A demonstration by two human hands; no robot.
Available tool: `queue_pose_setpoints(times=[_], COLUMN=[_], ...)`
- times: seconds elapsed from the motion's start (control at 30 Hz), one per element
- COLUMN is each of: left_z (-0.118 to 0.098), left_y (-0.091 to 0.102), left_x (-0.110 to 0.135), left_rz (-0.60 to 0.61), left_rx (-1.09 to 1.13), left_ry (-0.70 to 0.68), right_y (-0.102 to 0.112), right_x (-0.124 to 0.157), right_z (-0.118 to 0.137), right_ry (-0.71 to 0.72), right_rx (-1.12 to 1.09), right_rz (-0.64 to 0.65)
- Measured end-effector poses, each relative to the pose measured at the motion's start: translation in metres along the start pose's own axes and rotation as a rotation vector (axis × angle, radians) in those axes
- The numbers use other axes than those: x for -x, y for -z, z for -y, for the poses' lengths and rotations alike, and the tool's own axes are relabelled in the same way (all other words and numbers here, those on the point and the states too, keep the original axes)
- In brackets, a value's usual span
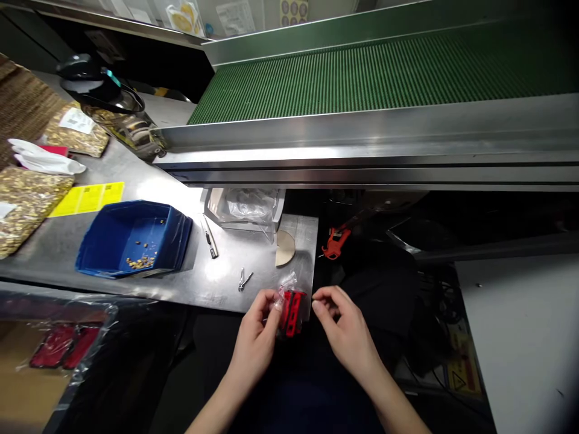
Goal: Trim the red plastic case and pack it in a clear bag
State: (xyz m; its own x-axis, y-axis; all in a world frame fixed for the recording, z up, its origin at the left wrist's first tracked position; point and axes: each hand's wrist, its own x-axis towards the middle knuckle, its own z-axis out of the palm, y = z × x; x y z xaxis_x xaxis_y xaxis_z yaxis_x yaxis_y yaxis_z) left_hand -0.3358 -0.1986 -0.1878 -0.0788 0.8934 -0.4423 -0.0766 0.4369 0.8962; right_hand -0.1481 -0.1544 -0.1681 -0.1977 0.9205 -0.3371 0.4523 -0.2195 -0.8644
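Observation:
My left hand point(259, 330) pinches a clear plastic bag with a red-and-black part point(293, 313) inside, just off the front edge of the metal table. What the red part is, I cannot make out. To its right, apart from the bag, my right hand point(340, 319) has thumb and index finger curled close together; anything between them is too small to name. On the table beyond the hands lie a small nail clipper point(245, 280), a utility knife point(209, 237) and a half-round tan piece point(284, 248).
A blue bin point(131, 232) holds a few small brass-coloured pieces. Clear bags fill a grey tray point(244, 224) under the green conveyor point(353, 78). At lower left, a lined box point(27, 386) contains bagged red parts. An orange tool point(336, 242) hangs right of the table; a bottle point(117, 108) stands behind.

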Motion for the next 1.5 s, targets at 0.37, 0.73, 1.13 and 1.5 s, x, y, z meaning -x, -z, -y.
queue_pose_setpoints(times=[0.37,0.73,1.13,1.5], left_z=[-0.011,-0.032,-0.042,-0.036], left_y=[0.022,0.032,0.033,0.035], left_x=[-0.041,-0.045,-0.032,-0.022], left_rz=[0.06,0.01,0.085,0.07], left_rx=[-0.304,-0.721,-0.865,-0.575], left_ry=[-0.194,-0.311,-0.337,-0.304], right_y=[0.0,0.012,0.005,0.017], right_x=[-0.109,-0.117,-0.046,-0.016], right_z=[0.012,0.02,0.038,0.035], right_ry=[0.086,0.264,0.308,0.292], right_rx=[-0.112,0.362,1.007,0.393], right_rz=[0.705,0.628,0.276,0.188])
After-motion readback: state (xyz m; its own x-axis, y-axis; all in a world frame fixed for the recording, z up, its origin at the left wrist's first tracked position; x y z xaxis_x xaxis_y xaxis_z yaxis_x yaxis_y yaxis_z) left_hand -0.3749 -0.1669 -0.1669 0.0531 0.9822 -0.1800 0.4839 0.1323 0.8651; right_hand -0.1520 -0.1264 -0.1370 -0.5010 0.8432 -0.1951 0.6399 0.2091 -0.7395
